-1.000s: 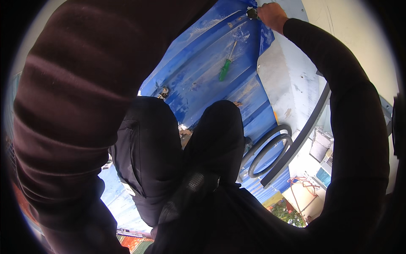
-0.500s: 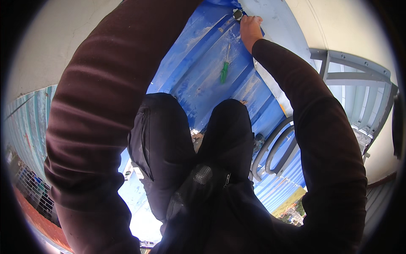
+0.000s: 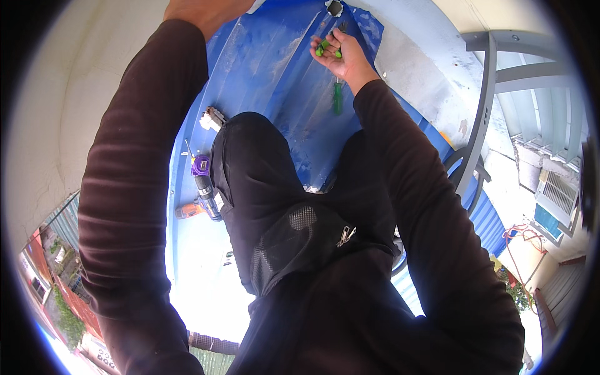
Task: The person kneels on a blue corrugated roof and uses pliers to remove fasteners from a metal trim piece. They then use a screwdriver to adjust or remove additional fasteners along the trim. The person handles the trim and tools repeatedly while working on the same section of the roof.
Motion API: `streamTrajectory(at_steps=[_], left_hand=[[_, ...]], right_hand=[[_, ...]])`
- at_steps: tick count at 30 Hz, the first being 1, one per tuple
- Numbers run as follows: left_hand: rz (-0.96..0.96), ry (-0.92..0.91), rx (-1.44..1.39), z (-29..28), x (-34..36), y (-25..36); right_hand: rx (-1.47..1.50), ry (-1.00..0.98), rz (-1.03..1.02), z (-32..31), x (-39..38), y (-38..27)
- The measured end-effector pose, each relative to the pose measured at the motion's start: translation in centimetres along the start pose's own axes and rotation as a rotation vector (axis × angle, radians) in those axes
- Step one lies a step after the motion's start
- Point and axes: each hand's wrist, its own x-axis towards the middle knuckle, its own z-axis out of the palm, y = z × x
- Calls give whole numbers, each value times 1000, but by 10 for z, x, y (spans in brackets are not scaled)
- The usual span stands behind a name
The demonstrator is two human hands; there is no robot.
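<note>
My right hand (image 3: 340, 55) is above the blue ribbed metal sheet (image 3: 269, 69), palm turned partly up. Its fingers curl around a small green-handled cutting tool (image 3: 338, 54), probably pliers or snips, whose dark jaws point toward the far edge. Just beyond it is a small opening with a dark grey inside (image 3: 335, 9) in the sheet. A green-handled screwdriver (image 3: 337, 100) lies on the sheet below my right wrist. At the top left, my left hand (image 3: 209, 11) reaches to the picture's edge beside the pale wall; its fingers are cut off from view.
By my left knee are a cordless drill (image 3: 205, 199) with an orange base, a purple rounded object (image 3: 200, 165) and a whitish lump (image 3: 212, 119). A grey metal frame (image 3: 484, 112) stands at right. Farther right are an orange cord (image 3: 525, 237) and a wall-mounted unit (image 3: 555, 200).
My right hand has drawn back from the sheet's far edge, and the green-handled tool now shows in it. My left hand has come partly into view. The view has shifted, showing the drill.
</note>
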Motion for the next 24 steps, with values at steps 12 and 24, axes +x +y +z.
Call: streamTrajectory(at_steps=[12, 24], left_hand=[[-82, -132, 132, -5, 7, 2], [-187, -179, -19, -9, 4, 19]], right_hand=[[811, -134, -26, 62, 50, 9], [1114, -155, 174, 63, 57, -19]])
